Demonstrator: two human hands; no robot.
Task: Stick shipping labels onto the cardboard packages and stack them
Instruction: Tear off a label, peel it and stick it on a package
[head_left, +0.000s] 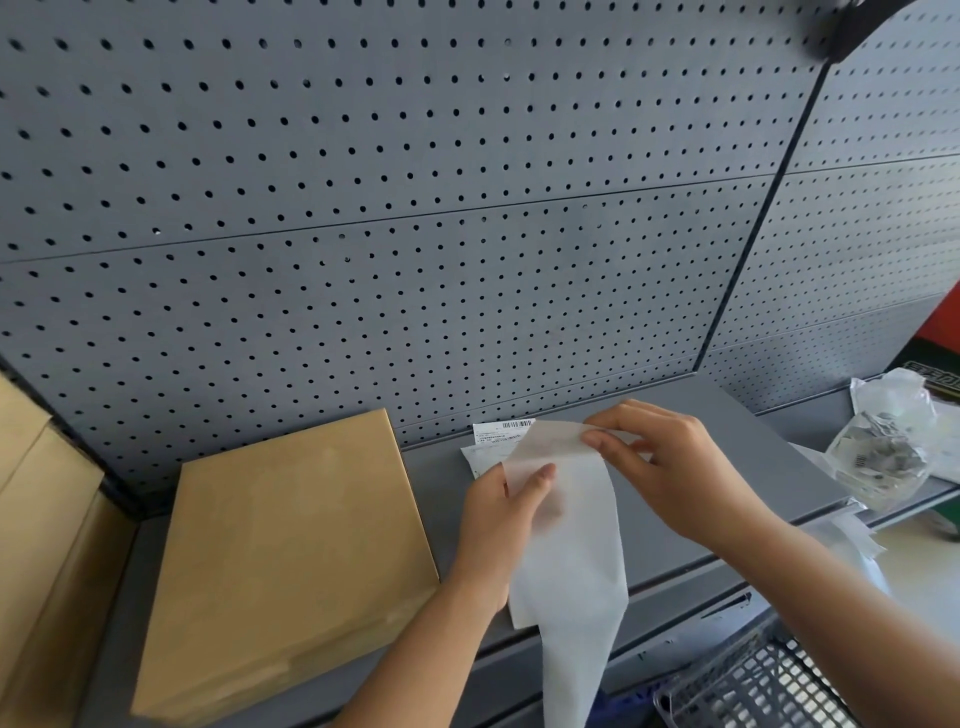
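Both arms are bare and raised in front of the body. The left hand (498, 525) has its palm turned toward the right hand. Its thumb (540, 478) points upward and presses flat on the near face of a white paper strip (571, 551). Its fingers lie behind the strip, dimly visible through it. The left forearm (410, 649) rises from below the hand, wrist nearly straight. The right hand (675, 467) sits just above and to the right of the left hand, back toward the camera, fingers curled leftward. Its fingertips (597, 441) pinch the strip's upper edge. The right forearm (831, 597) runs down and rightward from its hand. The hands are close but apart.
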